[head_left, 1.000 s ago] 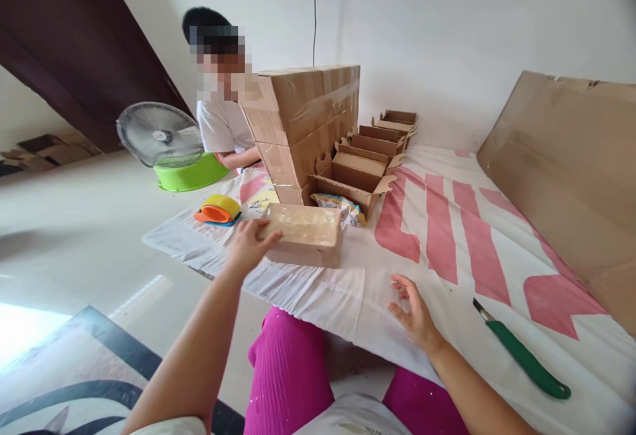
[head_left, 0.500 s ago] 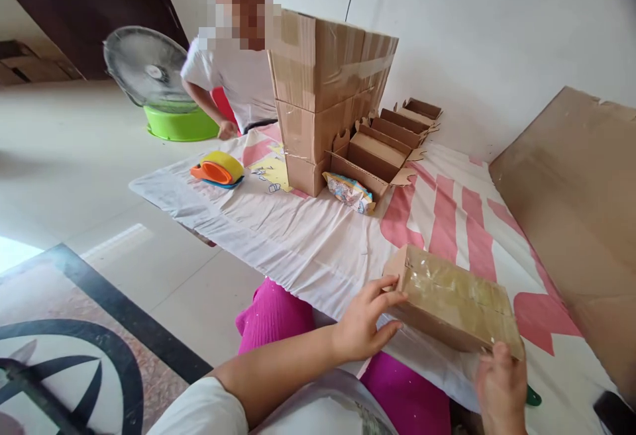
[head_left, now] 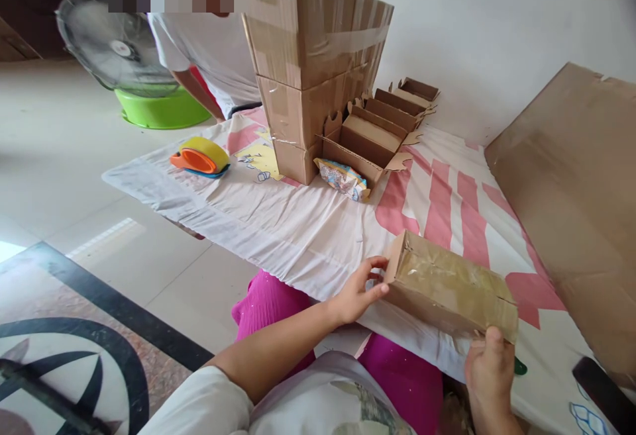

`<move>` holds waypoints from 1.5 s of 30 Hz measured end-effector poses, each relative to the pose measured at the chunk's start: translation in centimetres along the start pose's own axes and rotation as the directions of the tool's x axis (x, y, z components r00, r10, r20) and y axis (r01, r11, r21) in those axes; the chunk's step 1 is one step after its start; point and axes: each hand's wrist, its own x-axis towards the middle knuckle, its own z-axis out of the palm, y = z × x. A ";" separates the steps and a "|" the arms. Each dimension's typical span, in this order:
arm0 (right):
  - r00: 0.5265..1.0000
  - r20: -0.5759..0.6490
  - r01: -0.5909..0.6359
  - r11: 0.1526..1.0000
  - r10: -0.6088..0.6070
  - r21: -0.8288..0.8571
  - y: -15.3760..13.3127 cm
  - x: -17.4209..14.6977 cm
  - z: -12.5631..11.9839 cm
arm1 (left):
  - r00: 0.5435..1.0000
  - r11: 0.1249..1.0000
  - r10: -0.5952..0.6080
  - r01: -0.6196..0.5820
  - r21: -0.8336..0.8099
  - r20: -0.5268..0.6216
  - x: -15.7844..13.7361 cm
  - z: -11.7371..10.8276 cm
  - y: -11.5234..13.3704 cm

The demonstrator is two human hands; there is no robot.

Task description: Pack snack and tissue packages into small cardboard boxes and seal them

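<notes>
A taped cardboard box (head_left: 447, 283) lies at the table's near edge, its top covered by shiny tape. My left hand (head_left: 362, 288) presses against the box's left end, the thumb at the near corner and the fingers curled along the end face. At the near right corner my right hand (head_left: 491, 363) grips the box, thumb on the top edge and the other fingers folded below. A small piece of a green object (head_left: 519, 367) shows just right of that hand; the rest of it is hidden.
Stacked taped cartons (head_left: 325, 57) stand at the table's back, beside a row of open small boxes (head_left: 370, 144) and a patterned packet (head_left: 342, 179). Tape rolls (head_left: 201, 157) lie left. A large cardboard sheet (head_left: 561, 190) leans right. A person (head_left: 203, 57) and a fan (head_left: 119, 48) are behind.
My left hand has shifted from the box's top left edge onto its left end. The right hand keeps its grip at the right corner. The camera view has turned slightly.
</notes>
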 end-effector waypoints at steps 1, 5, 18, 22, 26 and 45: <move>1.000 -0.005 0.018 1.000 -0.018 0.001 -0.8 -0.4 0.3 | 0.998 0.999 0.048 -0.048 0.008 0.038 -0.3 0.0 0.3; 0.984 0.058 0.168 0.985 -0.170 0.038 -4.8 -2.3 1.6 | 0.995 0.992 0.089 -0.085 -0.098 0.038 -0.8 0.1 1.1; 0.735 -0.010 0.668 0.726 -0.678 -0.162 -12.1 -2.2 3.5 | 0.918 0.838 -0.279 0.089 -0.538 -0.283 1.1 -1.4 3.2; 0.830 -0.042 0.555 0.831 -0.556 -0.032 -10.2 -2.1 2.6 | 0.937 0.902 -0.176 0.031 -0.431 -0.301 0.5 -0.3 3.3; 0.927 -0.156 0.357 0.930 -0.342 0.083 -4.8 -1.5 1.3 | 0.969 0.992 -0.062 0.034 -0.122 -0.239 -1.2 1.5 1.5; 0.994 -0.110 -0.015 0.998 0.022 0.059 5.7 -0.5 1.7 | 0.997 0.372 -0.033 -0.047 0.927 0.064 7.6 -5.9 0.8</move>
